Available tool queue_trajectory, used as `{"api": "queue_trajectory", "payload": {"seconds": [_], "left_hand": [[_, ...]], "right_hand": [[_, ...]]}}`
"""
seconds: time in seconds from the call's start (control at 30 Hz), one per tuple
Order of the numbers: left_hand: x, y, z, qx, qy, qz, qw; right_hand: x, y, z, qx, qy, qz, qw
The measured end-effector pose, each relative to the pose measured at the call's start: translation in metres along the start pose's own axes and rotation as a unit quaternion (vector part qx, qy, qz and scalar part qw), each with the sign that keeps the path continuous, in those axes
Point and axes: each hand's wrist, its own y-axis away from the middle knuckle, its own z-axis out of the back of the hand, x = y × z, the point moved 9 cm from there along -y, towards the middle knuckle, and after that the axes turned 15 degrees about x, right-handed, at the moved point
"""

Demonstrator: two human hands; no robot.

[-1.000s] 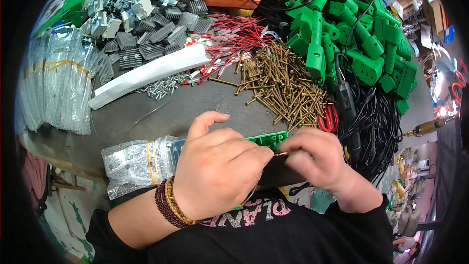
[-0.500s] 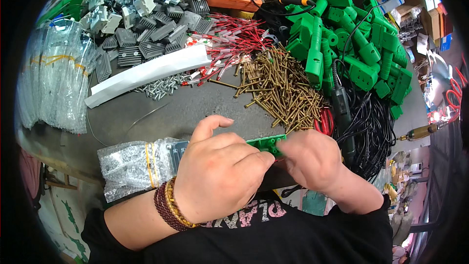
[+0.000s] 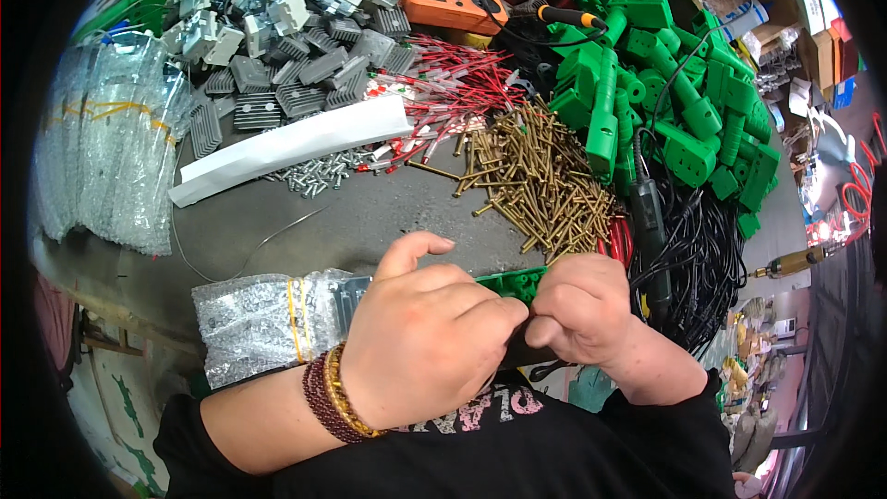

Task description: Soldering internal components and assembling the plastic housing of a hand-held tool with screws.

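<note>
My left hand, with beaded bracelets at the wrist, is closed around a green plastic housing whose right end shows past the fingers. The rest of that housing is hidden under the hand. At its right end my right hand is curled into a fist, close against my left thumb. What the right fingers pinch, if anything, is hidden. Left of the left hand, a bubble-wrapped bundle with a yellow band lies at the table's near edge, a dark flat piece sticking out of it.
Brass screws are heaped ahead, with red-wired parts behind. Green plastic housings and black cables pile up at right. Grey heat sinks, a folded white paper strip, small silver screws and an orange meter lie farther back.
My right hand, blurred by motion before, has come in against the left thumb and the housing's end, its fingers curled. The left hand keeps its grip, and the whole view has shifted slightly.
</note>
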Motion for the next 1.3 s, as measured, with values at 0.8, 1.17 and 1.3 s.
{"api": "queue_trajectory", "payload": {"seconds": [0.8,1.17,1.3], "left_hand": [[-0.005,-0.001,-0.003,-0.005,-0.022,-0.021,1.0],[0.0,-0.002,-0.001,-0.016,-0.008,0.013,1.0],[-0.002,-0.003,-0.001,-0.017,-0.01,0.013,1.0]], "right_hand": [[-0.071,-0.155,-0.053,0.1,0.137,-0.031,0.985],[-0.037,-0.008,0.018,0.042,-0.371,-0.152,0.915],[-0.039,0.039,-0.001,-0.049,-0.445,-0.197,0.872]]}}
